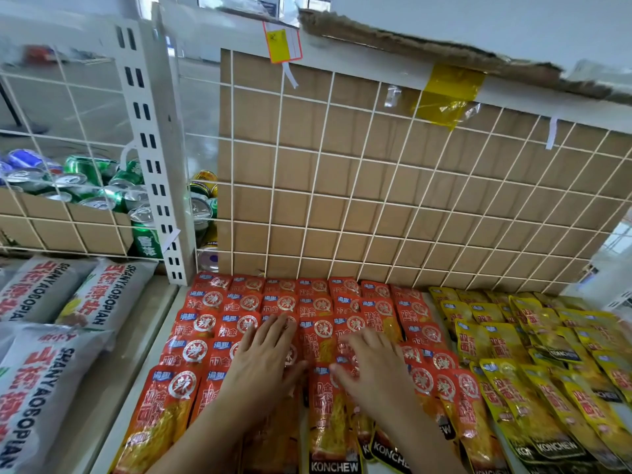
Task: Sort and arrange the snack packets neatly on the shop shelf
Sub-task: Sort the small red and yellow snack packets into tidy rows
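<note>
Several red snack packets (205, 302) lie in overlapping rows on the white shelf (154, 336), filling its middle. Yellow packets (533, 343) of the same kind lie in rows to the right of them. My left hand (263, 357) lies flat with straight fingers on the red packets near the middle. My right hand (372, 367) rests flat on the red packets just to its right, slightly blurred. Neither hand grips a packet. Both forearms come in from the bottom edge and hide the packets under them.
A white wire grid (376, 200) backed by cardboard stands behind the packets. A white slotted upright (154, 165) divides the shelf. Left of it lie large grey snack bags (44, 336); behind the grid are green drink cans (102, 186).
</note>
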